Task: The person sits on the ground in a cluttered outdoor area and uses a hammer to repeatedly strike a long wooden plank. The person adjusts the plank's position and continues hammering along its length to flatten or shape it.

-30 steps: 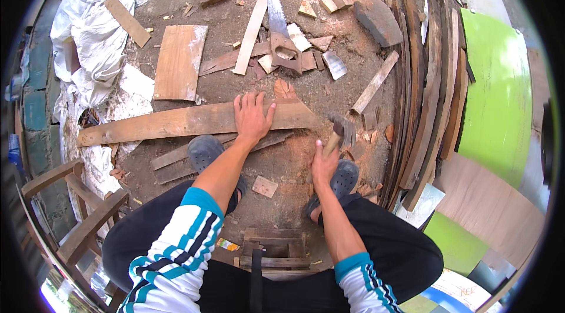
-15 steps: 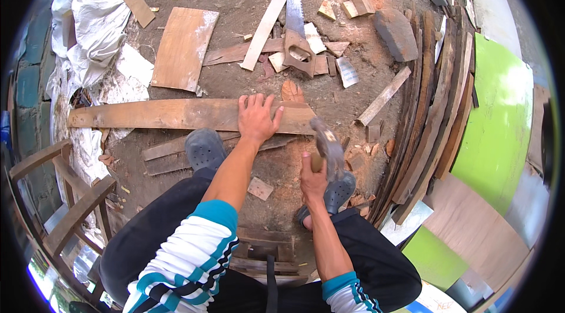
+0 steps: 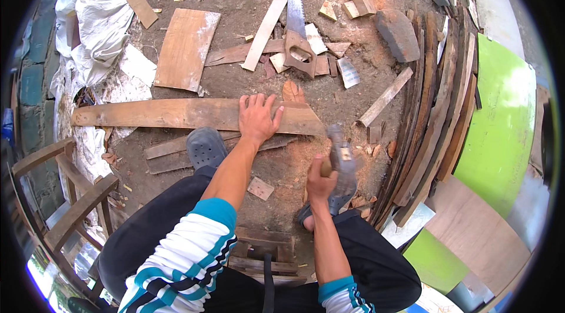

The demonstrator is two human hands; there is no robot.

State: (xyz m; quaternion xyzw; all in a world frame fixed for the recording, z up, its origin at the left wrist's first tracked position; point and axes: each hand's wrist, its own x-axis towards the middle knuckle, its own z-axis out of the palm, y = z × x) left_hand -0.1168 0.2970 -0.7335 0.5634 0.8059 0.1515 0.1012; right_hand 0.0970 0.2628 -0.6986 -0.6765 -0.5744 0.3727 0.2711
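A long brown wooden plank [image 3: 200,114] lies crosswise on the ground ahead of me, its right end cut at a slant. My left hand [image 3: 258,117] presses on it near that end, fingertips over its far edge. My right hand [image 3: 321,183] grips a hammer [image 3: 342,154] by its wooden handle, mostly hidden in the fist. The metal head is upright, just right of the plank's slanted end and apart from it. Beyond the plank lies a handsaw [image 3: 299,48] with a wooden handle. A reddish-brown wood piece [image 3: 292,92] pokes out behind the plank.
Long boards [image 3: 438,113] are stacked on the right beside green sheets [image 3: 497,113]. A stone block [image 3: 398,35] and wood offcuts lie ahead. On the left are white sacking [image 3: 97,30] and a wooden frame [image 3: 79,207]. My shoes [image 3: 206,147] rest near the plank.
The hammer and my right hand have shifted slightly right and nearer to me, away from the plank's end. My left hand stays in place on the plank.
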